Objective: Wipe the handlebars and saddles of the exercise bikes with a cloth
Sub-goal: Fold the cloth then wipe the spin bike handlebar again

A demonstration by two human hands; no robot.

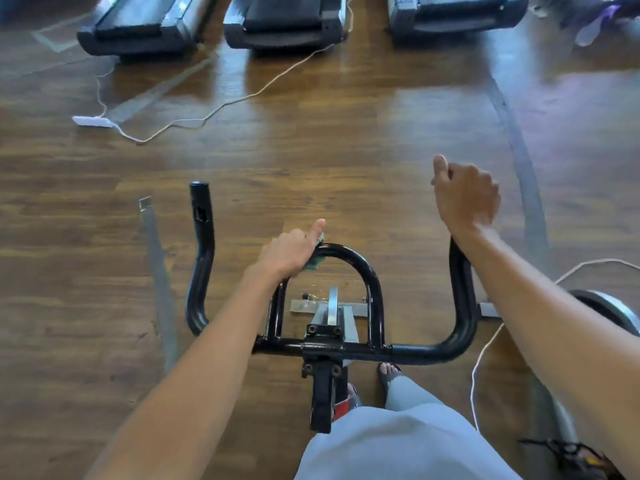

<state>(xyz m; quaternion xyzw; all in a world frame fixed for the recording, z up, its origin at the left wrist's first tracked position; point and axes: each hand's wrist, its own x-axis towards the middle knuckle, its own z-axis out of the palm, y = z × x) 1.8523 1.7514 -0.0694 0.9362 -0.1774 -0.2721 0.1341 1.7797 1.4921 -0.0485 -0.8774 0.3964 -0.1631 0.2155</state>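
Black tubular handlebars [367, 278] of an exercise bike fill the lower middle of the head view, with a central loop and two upright ends. My left hand [291, 249] grips the left side of the loop with a green cloth [317, 259] wrapped under the palm, thumb pointing forward. My right hand [464, 195] is curled round the top of the right upright end, thumb up. The left upright end [201, 237] stands bare. No saddle is in view.
Three treadmill ends [280, 26] line the far side of the wooden floor. A white cable and power strip [91, 121] lie at the left; another white cable [485, 344] runs at the right beside a second bike's flywheel [609, 310]. My feet stand under the stem.
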